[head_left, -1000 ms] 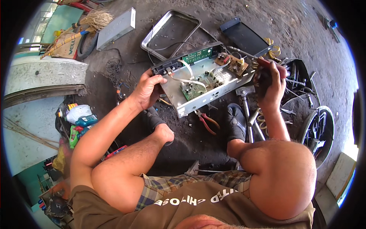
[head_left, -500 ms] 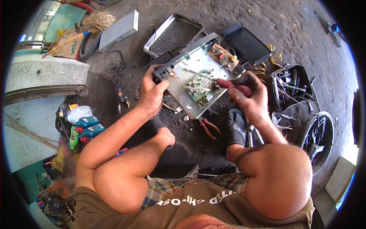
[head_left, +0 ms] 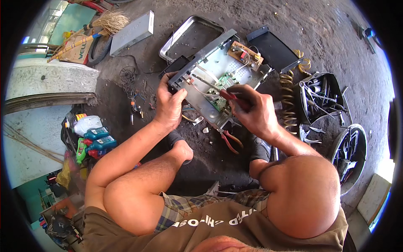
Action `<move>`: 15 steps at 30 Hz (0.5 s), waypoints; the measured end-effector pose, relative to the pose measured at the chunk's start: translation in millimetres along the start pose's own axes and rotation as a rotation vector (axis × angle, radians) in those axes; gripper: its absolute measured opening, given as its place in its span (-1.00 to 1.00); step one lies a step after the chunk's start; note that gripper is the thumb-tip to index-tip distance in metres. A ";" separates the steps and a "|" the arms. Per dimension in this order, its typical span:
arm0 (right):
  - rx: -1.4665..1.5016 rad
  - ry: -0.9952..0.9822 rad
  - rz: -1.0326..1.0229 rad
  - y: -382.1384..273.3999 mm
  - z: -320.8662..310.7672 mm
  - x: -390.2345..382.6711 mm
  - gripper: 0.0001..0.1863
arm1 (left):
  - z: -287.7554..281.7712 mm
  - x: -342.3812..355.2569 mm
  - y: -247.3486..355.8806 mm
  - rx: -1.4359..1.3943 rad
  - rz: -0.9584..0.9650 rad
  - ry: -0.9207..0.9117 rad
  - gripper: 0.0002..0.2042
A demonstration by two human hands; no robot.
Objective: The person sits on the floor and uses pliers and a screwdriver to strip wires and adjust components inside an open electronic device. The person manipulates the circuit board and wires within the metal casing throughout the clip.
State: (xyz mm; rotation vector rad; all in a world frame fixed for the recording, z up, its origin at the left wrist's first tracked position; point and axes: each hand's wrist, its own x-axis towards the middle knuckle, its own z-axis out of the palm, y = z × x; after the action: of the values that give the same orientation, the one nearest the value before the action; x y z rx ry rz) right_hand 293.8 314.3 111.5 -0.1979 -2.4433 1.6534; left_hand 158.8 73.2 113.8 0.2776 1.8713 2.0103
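Head view: I report dirt ground [head_left: 252, 17] as the working surface, with an open metal chassis [head_left: 196, 100] held at a slant between my knees, its dark front strip facing away to the upper left. Beyond it lies a black metal panel [head_left: 273, 48]. My left grip [head_left: 169, 105] is clamped on the chassis's near left corner, thumb over the edge. My right grip [head_left: 256, 111] is closed around the handle of a red screwdriver [head_left: 228, 95], above the chassis interior. Inside sit a brown circuit board [head_left: 245, 56] at the far end and a green circuit board [head_left: 217, 102] partly under my right fingers. Pliers [head_left: 231, 142] lie just beside the near corner.

Step in hand, as judged: bringing the screwdriver to a point behind the front strip. Whether its tip makes contact, I cannot tell. The next move calls for a steady left grip, accurate seating of the tip, and clearance from the white ribbon cable [head_left: 208, 75].
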 end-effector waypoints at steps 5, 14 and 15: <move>-0.091 0.050 -0.128 0.6 3.0 2.1 -0.67 | 4.7 -3.9 5.1 -0.020 0.011 0.036 -0.55; -0.045 0.033 -0.106 0.7 9.6 3.9 -0.70 | 0.5 -6.4 4.1 -0.045 -0.009 0.036 -0.56; -0.052 0.036 -0.111 2.1 10.1 4.0 -0.70 | 0.5 -6.5 3.8 -0.040 -0.012 0.032 -0.56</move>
State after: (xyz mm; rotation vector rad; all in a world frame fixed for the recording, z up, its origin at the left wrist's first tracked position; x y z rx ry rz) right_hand 287.7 306.8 106.2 -0.0968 -2.4250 1.5290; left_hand 164.3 70.9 118.3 0.2246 1.8454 2.0529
